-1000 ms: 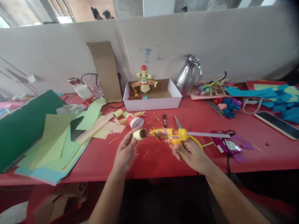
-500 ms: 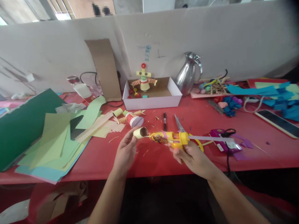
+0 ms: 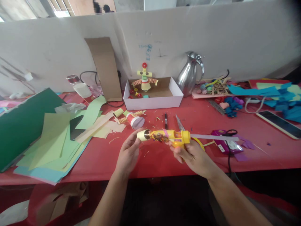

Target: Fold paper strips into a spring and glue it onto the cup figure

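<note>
My left hand (image 3: pixel 129 149) pinches a short pale-yellow paper tube (image 3: pixel 142 135) between thumb and fingers, its open end facing right. Closed round the handle of a yellow hot glue gun (image 3: pixel 174 137) is my right hand (image 3: pixel 191 157). The gun's nozzle reaches the tube's mouth, and its tip is hidden there. A long whitish glue stick (image 3: pixel 213 137) sticks out of the gun's back. Just beyond my hands lies a cup-bodied paper figure (image 3: pixel 134 120) with folded paper arms, beside another yellow tube (image 3: pixel 118 112). A black marker (image 3: pixel 166 121) and scissors (image 3: pixel 180 122) lie behind the gun.
A white box (image 3: pixel 152 103) holds a finished-looking paper figure (image 3: pixel 145 81). Behind it on the right stands a steel jug (image 3: pixel 191 73). Coloured paper sheets (image 3: pixel 49 141) cover the left side; a purple device (image 3: pixel 227 142) and a phone (image 3: pixel 279 125) lie right on the red table (image 3: pixel 150 169).
The paper tube has moved slightly right and turned, so its open end now meets the glue gun's nozzle. The glue gun has stayed nearly in place.
</note>
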Demonstrator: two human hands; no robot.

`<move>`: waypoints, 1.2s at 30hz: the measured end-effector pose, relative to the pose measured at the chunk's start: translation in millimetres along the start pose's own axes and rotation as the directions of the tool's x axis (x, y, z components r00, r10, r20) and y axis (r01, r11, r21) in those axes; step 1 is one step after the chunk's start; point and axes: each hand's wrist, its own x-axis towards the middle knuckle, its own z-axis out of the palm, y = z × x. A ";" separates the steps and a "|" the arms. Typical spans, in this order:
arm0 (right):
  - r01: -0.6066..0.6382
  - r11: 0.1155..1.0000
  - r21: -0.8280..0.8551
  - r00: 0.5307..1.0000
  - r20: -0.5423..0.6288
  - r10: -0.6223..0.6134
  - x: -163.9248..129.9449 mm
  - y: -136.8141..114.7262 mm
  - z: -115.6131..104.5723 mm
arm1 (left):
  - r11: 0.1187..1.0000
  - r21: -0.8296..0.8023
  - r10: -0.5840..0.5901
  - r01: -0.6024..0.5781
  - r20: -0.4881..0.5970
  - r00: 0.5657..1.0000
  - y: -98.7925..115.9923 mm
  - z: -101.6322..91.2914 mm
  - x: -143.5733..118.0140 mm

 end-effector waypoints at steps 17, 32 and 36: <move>-0.020 0.993 -0.120 0.996 -0.088 0.009 7.7 -5.6 -0.5 | 1.000 -0.003 -0.016 0.016 -0.015 1.000 -2.1 -0.9 -0.4; -0.054 0.990 -0.129 0.993 -0.108 0.040 7.4 -5.0 4.4 | 1.000 -0.006 -0.006 0.006 -0.030 1.000 -4.4 -1.9 0.9; -0.046 0.996 -0.082 0.994 -0.104 0.037 8.8 -10.9 7.3 | 1.000 -0.006 -0.004 0.004 -0.041 0.999 -2.3 -0.8 0.6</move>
